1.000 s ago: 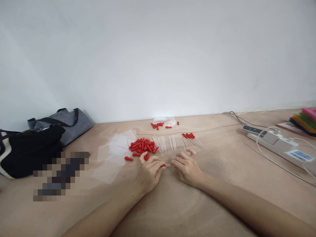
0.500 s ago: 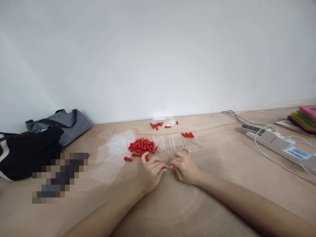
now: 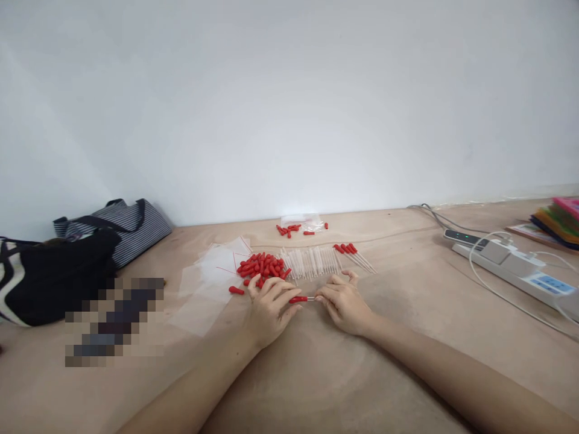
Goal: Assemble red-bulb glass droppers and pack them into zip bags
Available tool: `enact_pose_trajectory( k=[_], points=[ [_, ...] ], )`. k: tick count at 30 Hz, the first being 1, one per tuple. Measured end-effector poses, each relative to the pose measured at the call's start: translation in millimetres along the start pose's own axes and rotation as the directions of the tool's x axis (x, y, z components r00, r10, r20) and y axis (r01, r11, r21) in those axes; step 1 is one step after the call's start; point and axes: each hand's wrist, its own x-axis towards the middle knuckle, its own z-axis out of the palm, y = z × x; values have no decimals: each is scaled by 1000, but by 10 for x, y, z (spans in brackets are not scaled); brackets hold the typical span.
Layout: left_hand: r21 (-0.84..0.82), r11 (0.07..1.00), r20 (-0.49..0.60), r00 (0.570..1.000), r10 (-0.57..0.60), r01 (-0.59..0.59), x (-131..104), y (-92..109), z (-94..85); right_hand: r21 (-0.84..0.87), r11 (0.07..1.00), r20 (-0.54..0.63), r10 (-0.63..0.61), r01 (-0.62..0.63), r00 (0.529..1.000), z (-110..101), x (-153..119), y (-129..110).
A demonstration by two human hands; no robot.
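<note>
Between my hands is a red rubber bulb (image 3: 297, 299) with a thin clear tube (image 3: 310, 299) in its right end. My left hand (image 3: 270, 310) has its fingers closed around the bulb. My right hand (image 3: 342, 304) pinches the tube, whose far end is hidden by the fingers. A pile of red bulbs (image 3: 265, 265) lies just beyond my left hand. Clear tubes (image 3: 312, 263) lie side by side beyond both hands. Several tubes fitted with red bulbs (image 3: 346, 248) rest at the right of that row.
Clear plastic bags (image 3: 203, 283) lie left of the pile. More red bulbs (image 3: 288, 229) are near the wall. A striped bag (image 3: 145, 232) and a black bag (image 3: 63, 274) stand at left; a power strip (image 3: 515, 271) and colourful items (image 3: 558, 220) at right.
The red bulb between my hands now shows more fully, as my left fingers have shifted on it. Both hands have moved slightly, and the view has shifted a little.
</note>
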Motion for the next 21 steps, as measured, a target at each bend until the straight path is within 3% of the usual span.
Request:
enact_pose_trajectory(
  k=[13,21],
  points=[
    [-6,1000,-152,988,-5,4,3,117,72,141,990,-14,29,-27,999,21,-39,-57],
    [33,999,-43,999,-19,20,45,77,2,55,998,37,-39,37,999,-89,13,23]
  ],
)
